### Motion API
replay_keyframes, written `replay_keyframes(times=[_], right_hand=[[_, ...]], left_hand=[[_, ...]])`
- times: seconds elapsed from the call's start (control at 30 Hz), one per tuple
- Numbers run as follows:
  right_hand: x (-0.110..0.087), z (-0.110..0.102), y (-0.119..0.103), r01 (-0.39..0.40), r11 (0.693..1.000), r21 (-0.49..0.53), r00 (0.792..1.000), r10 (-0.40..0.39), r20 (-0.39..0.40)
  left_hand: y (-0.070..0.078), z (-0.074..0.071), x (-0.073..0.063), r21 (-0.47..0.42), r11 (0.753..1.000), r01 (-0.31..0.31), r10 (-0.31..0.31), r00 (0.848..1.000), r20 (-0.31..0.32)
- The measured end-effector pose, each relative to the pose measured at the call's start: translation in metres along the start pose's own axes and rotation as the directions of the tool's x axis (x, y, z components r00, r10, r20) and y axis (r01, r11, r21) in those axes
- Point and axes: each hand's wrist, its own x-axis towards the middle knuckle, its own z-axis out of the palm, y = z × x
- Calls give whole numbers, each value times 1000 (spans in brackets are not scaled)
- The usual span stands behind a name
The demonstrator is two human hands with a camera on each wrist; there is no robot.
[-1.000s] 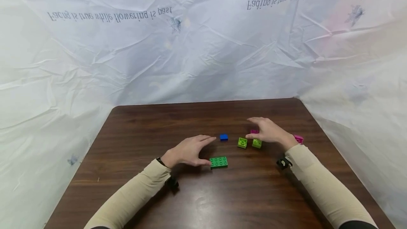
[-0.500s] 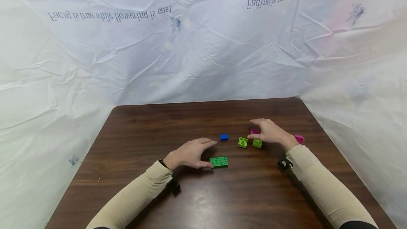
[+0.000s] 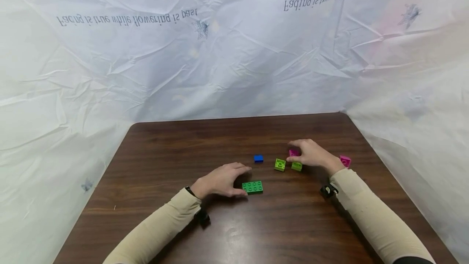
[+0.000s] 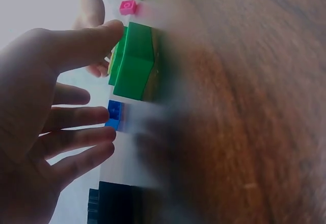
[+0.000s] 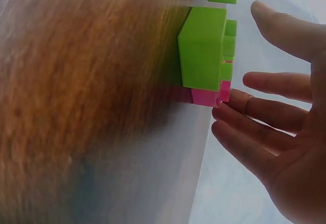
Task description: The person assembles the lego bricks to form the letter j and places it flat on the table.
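A green eight-stud toy brick point(image 3: 252, 187) lies on the table, studs up. My left hand point(image 3: 220, 180) is spread beside its left end, thumb tip at the near corner. Past those fingers sits a small blue brick point(image 3: 258, 158). My right hand point(image 3: 312, 154) hovers with parted thumb and fingers over a lime brick point(image 3: 296, 166) and a magenta brick point(image 3: 293, 152). In the right wrist view the lime brick point(image 5: 204, 48) shows studs toward the palm, nothing gripped. Another lime brick point(image 3: 280, 165), hollow side up, lies left of that hand.
A second magenta brick point(image 3: 345, 161) lies to the right, beyond the right wrist. The left wrist view has a black studded block point(image 4: 119, 203) below the fingers. A brown wooden table point(image 3: 176, 146) meets white printed sheeting point(image 3: 234, 52) at its back and sides.
The left hand has drifted slightly toward me and to the right, its thumb lowering along the green brick's end. The right hand has sunk a little. The bricks have stayed put.
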Motion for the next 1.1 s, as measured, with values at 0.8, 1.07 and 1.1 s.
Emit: replay_keyframes(times=[0.8, 1.07, 1.1], right_hand=[[4, 7, 3, -2, 1000, 8, 1000, 2, 10], [3, 9, 6, 3, 1000, 10, 1000, -4, 23], [3, 9, 6, 6, 1000, 7, 1000, -6, 22]], left_hand=[[7, 10, 3, -13, 1000, -12, 12, 1000, -17], [9, 12, 3, -26, 999, -25, 24, 999, -36], [9, 12, 3, -25, 999, -26, 25, 999, -39]])
